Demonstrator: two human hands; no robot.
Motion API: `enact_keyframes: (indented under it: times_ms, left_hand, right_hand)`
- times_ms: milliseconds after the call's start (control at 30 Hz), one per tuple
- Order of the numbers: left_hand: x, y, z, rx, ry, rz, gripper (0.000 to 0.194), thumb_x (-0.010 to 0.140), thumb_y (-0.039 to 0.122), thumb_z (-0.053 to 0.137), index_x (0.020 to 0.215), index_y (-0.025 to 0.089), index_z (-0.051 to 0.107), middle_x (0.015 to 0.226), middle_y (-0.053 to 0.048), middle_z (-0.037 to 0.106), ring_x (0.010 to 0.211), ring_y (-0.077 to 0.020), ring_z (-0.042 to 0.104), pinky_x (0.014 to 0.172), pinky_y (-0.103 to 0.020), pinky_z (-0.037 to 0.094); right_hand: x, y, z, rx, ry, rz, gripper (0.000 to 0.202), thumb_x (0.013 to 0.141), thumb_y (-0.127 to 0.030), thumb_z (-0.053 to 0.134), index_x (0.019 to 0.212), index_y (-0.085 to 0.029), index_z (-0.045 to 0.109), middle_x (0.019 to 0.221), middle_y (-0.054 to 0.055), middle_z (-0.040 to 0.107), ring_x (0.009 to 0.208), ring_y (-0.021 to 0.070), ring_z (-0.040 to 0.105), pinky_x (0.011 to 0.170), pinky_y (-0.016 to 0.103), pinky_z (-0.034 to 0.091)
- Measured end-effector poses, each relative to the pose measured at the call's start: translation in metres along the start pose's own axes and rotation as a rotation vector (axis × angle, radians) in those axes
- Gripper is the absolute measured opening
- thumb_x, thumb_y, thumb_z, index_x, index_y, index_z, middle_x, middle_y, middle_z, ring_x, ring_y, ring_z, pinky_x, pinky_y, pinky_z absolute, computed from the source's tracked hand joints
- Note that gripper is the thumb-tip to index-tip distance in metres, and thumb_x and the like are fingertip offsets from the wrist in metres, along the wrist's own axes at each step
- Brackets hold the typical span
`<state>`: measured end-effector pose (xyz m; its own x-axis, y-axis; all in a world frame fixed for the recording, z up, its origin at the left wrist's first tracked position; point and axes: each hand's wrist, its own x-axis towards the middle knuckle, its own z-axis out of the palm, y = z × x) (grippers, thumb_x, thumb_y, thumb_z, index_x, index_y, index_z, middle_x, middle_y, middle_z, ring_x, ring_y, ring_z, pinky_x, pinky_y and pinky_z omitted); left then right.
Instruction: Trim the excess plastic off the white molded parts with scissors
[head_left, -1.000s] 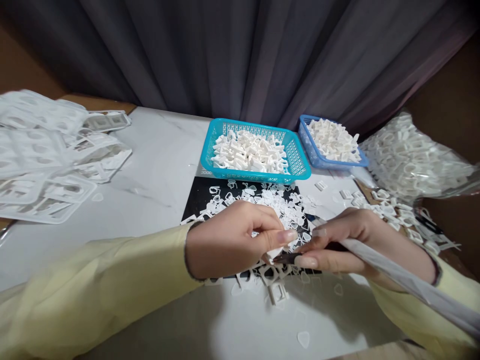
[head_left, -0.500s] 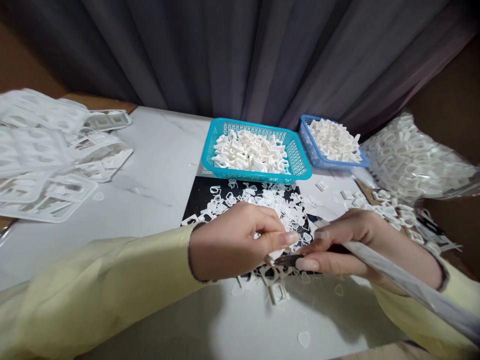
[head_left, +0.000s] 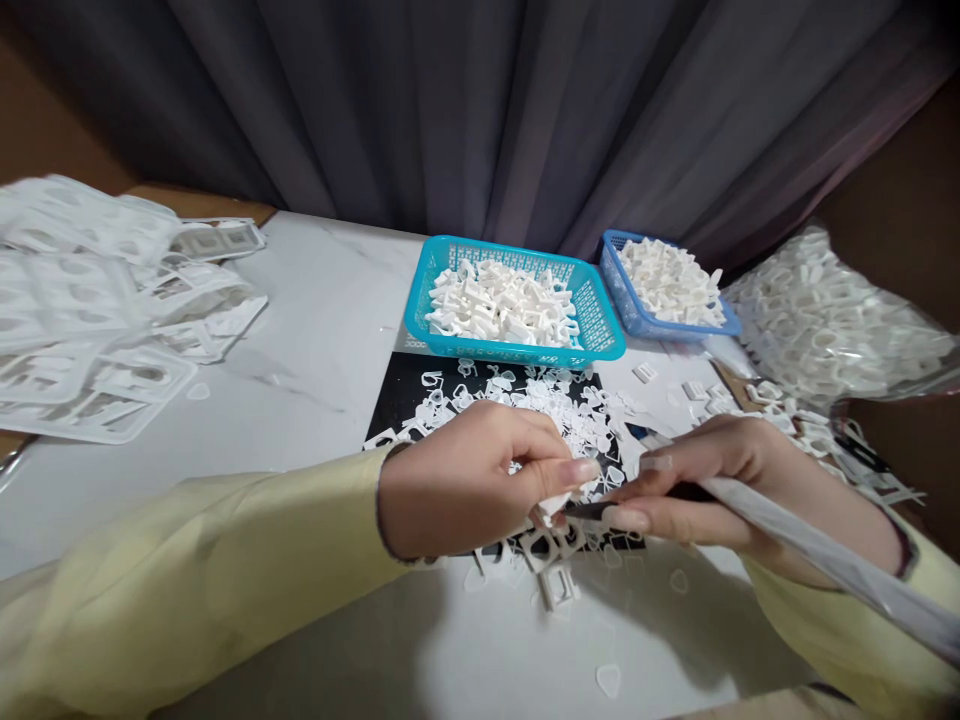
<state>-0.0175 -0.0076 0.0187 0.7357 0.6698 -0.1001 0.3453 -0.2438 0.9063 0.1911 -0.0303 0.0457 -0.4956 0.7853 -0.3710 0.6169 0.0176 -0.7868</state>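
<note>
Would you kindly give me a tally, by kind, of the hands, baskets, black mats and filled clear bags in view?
Hands: 2, the left hand and the right hand
Baskets: 2, the teal basket and the blue basket
Black mat: 1
Filled clear bag: 1
Total: 6

Landmark: turquoise basket (head_left: 517, 352) | room to pass: table (head_left: 330, 300) to its left, as far as the white sheets (head_left: 67, 295) | in the way: curtain (head_left: 390, 110) behind; blue basket (head_left: 667, 329), bag (head_left: 840, 320) right; left hand (head_left: 476, 480), right hand (head_left: 765, 462) in front
</note>
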Motion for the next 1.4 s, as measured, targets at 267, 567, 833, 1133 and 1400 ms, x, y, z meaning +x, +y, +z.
enact_keyframes:
  times_ms: [267, 567, 833, 1133, 1400]
  left_hand:
    - [0.0001, -0.0007, 0.0021, -0.026, 0.014, -0.001, 0.036, 0.087, 0.029, 0.045, 0.054, 0.015, 0.050, 0.076, -0.003, 0.059, 0.069, -0.0110, 0.053, 0.066, -0.023, 0.039]
    - [0.0004, -0.0018, 0.0025, 0.014, 0.007, -0.014, 0.039, 0.088, 0.032, 0.042, 0.053, 0.016, 0.044, 0.075, -0.002, 0.058, 0.067, -0.0109, 0.051, 0.064, -0.023, 0.039]
    - [0.0003, -0.0036, 0.0037, 0.015, 0.005, -0.008, 0.040, 0.088, 0.033, 0.043, 0.052, 0.016, 0.044, 0.077, -0.002, 0.060, 0.068, -0.0112, 0.052, 0.063, -0.023, 0.040]
    - [0.0011, -0.0022, 0.0028, 0.013, -0.009, -0.015, 0.039, 0.088, 0.032, 0.043, 0.053, 0.015, 0.045, 0.077, -0.002, 0.059, 0.068, -0.0110, 0.051, 0.063, -0.023, 0.039]
    - [0.0005, -0.0027, 0.0028, -0.006, -0.003, 0.006, 0.037, 0.088, 0.030, 0.044, 0.056, 0.014, 0.054, 0.076, -0.003, 0.059, 0.069, -0.0107, 0.052, 0.065, -0.022, 0.040]
  right_hand:
    - [0.0012, -0.0015, 0.0010, -0.031, -0.005, 0.008, 0.031, 0.074, -0.045, 0.065, 0.069, -0.015, 0.072, 0.053, 0.000, 0.054, 0.050, 0.0082, 0.040, 0.045, 0.022, 0.032]
    - [0.0025, -0.0021, 0.0019, -0.018, -0.023, -0.007, 0.032, 0.075, -0.046, 0.064, 0.069, -0.015, 0.071, 0.051, -0.001, 0.051, 0.048, 0.0074, 0.036, 0.044, 0.021, 0.032]
    - [0.0032, -0.0043, 0.0015, -0.047, -0.029, -0.050, 0.033, 0.077, -0.044, 0.063, 0.065, -0.014, 0.069, 0.049, -0.001, 0.050, 0.048, 0.0069, 0.036, 0.043, 0.020, 0.032]
    - [0.0030, -0.0031, 0.0021, -0.031, -0.026, -0.032, 0.031, 0.076, -0.044, 0.064, 0.068, -0.014, 0.071, 0.050, -0.002, 0.049, 0.048, 0.0062, 0.035, 0.044, 0.019, 0.030]
    - [0.0002, 0.0001, -0.0014, -0.046, -0.064, -0.014, 0.029, 0.077, -0.043, 0.064, 0.072, -0.016, 0.072, 0.051, -0.001, 0.053, 0.048, 0.0069, 0.039, 0.043, 0.019, 0.031]
